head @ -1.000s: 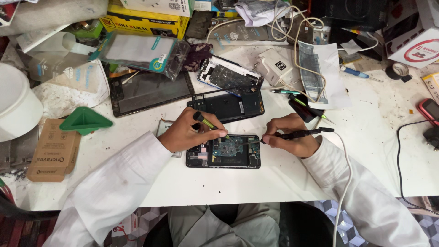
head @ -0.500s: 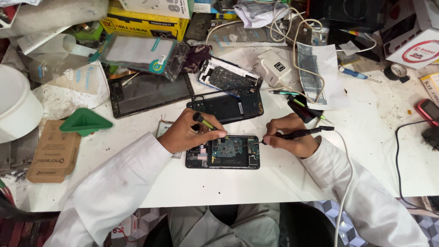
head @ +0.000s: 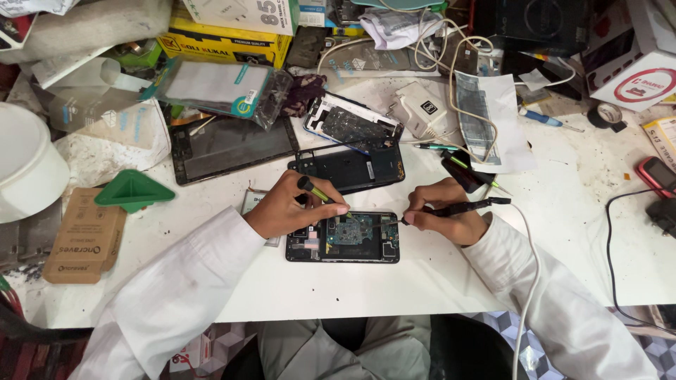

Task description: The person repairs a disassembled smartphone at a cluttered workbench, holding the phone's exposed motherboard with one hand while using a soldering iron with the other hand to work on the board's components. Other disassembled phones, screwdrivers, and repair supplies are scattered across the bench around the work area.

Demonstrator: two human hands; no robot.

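Observation:
An opened phone (head: 343, 238) lies flat on the white table (head: 366, 288) with its circuit board showing. My left hand (head: 285, 206) grips a thin screwdriver (head: 322, 195) with a black and yellow-green handle, its tip down on the board. My right hand (head: 445, 218) holds a black corded pen-shaped tool (head: 465, 207), its tip touching the phone's right edge. Both forearms are in white sleeves.
A black phone frame (head: 350, 169) and another opened back panel (head: 352, 127) lie just behind. A dark tablet (head: 232, 148), a green triangular stand (head: 134, 190), a brown box (head: 84, 236), cables, a white charger (head: 422, 109) and stacked boxes crowd the far side. A red phone (head: 658, 176) lies at right.

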